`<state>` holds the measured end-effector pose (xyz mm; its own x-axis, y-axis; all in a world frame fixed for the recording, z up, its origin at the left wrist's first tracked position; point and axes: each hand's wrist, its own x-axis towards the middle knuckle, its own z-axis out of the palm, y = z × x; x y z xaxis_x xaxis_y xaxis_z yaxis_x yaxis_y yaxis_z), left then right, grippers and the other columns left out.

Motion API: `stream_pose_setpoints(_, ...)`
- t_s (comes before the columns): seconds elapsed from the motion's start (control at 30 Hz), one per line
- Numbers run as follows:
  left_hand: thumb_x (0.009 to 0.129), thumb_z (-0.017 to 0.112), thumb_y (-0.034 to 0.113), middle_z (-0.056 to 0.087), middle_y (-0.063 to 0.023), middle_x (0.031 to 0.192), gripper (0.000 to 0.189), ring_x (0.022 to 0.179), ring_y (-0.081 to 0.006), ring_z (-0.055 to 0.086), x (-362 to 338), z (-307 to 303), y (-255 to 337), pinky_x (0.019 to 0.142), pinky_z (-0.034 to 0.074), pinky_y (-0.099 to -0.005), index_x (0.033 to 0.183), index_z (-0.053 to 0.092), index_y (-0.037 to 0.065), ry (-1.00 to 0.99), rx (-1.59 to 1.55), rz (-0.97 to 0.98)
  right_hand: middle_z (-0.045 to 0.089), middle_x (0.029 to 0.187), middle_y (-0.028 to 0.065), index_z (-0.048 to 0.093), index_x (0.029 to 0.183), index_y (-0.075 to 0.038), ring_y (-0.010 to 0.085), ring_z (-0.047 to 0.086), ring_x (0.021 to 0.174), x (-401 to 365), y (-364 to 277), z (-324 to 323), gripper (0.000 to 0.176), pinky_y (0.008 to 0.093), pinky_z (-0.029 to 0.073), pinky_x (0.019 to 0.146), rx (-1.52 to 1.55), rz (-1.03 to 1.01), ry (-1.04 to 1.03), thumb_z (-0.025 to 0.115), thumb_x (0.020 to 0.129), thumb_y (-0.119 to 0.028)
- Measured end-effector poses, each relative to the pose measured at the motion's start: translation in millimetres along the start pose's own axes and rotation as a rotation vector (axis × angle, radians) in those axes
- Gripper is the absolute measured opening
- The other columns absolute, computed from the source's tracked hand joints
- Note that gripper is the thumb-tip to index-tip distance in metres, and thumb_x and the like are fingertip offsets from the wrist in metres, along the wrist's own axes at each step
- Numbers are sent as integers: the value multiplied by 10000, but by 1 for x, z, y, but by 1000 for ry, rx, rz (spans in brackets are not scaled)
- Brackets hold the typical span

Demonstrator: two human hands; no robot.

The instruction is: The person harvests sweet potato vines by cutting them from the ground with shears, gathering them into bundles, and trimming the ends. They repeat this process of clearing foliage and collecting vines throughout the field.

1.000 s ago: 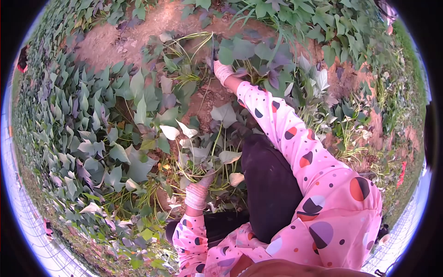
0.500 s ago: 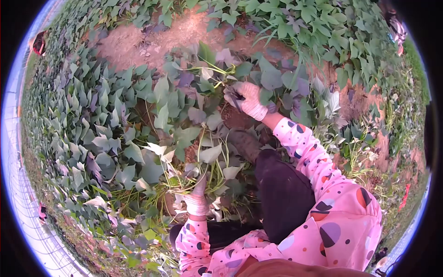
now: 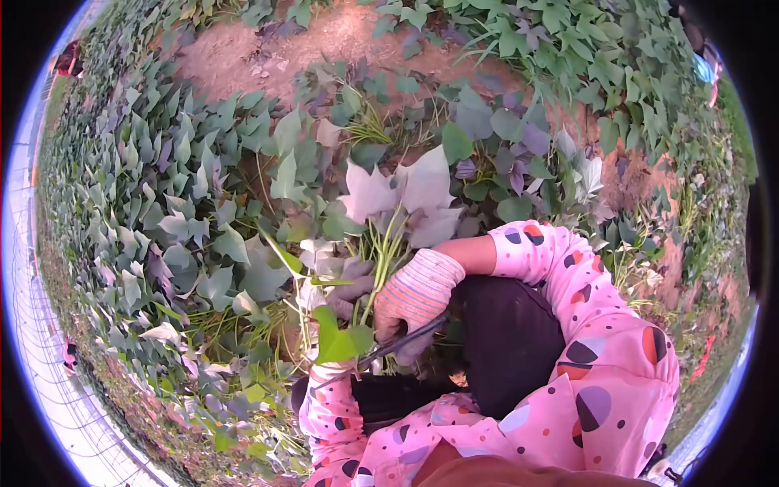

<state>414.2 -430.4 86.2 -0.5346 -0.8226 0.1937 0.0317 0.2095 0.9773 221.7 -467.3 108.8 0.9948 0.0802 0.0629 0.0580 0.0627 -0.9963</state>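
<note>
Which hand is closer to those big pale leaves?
Right. The right hand, gripping a dark tool, sits just below the pale leaves; the left hand is lower, mostly hidden behind a green leaf.

Outdoors for sure, this is a crop field, looks like a vegetable patch. Low leaves (image 3: 187,211) carpet nearly the whole frame, green with some purplish ones mixed in, and long vines (image 3: 383,243) run through the middle. There's a strip of bare reddish-brown soil (image 3: 324,40) across the top, like a path between beds, and more dirt showing at the right. Scrubby grass (image 3: 698,235) along the right edge. Pale mesh (image 3: 49,381) at the lower left, can't tell if it's fence or netting.
</note>
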Motion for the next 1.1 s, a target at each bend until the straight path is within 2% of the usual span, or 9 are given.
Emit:
stream_pose_setpoints(0.17,683,733,118,561,-106,734,246,700,-260,556,-33,-14,-24,695,472,-373,749,500,75,80,-462,-263,591,676,164,615,833,27,236,527,613,-14,29,2,356,372,425,593,-179,-8,-82,627,840,-329)
stream_pose_setpoints(0.27,801,658,130,584,-58,838,200,684,-176,569,-50,-41,4,600,493,-295,961,590,32,766,-283,-461,623,745,171,629,864,2,264,570,678,-64,61,-17,307,377,447,638,-132,350,402,629,823,-302)
stream_pose_setpoints(0.4,686,741,380,614,-78,931,579,815,-225,613,-79,-94,-5,746,546,-388,1100,587,6,941,-421,-400,639,793,175,614,935,-51,356,618,809,-117,178,-71,294,423,481,697,-532,894,1469,629,770,-293)
stream_pose_setpoints(0.5,727,712,331,610,-98,1011,588,873,-220,612,-76,-97,-3,754,541,-377,1191,547,10,950,-396,-398,625,1036,174,593,1019,-66,335,619,937,-138,198,-104,260,429,490,785,-701,1090,1530,583,790,-189)
stream_pose_setpoints(0.67,795,651,176,590,-87,980,512,835,-183,595,-47,-69,18,768,518,-329,1248,476,11,921,-297,-443,654,940,161,613,959,-85,343,630,893,-145,236,-116,185,413,504,754,-897,1363,1167,549,785,-82)
stream_pose_setpoints(0.87,792,694,155,550,-16,903,425,777,-124,566,-54,-63,11,705,495,-253,1145,537,-22,824,-205,-452,646,790,129,623,938,-39,255,620,674,-168,184,-75,256,351,483,599,-305,601,1951,682,745,-197)
stream_pose_setpoints(0.9,799,678,161,549,-32,917,390,811,-139,562,-65,-75,-3,736,492,-277,1118,554,-26,697,-232,-478,639,723,90,628,914,-41,180,608,597,-161,143,-61,256,306,474,548,48,311,1930,711,732,-202)
stream_pose_setpoints(1.03,767,674,252,520,-179,1182,394,1005,-225,554,-17,-32,15,887,435,-353,1030,586,-28,372,351,-206,588,586,12,619,865,-32,72,549,508,-100,32,-27,237,225,421,467,141,343,1357,733,740,-198)
stream_pose_setpoints(1.1,679,756,190,632,-97,929,381,840,-226,600,-15,-7,25,825,452,-374,988,622,13,333,127,-377,620,637,19,615,883,-47,68,569,572,-55,19,-14,279,233,444,505,146,231,1055,751,739,-243)
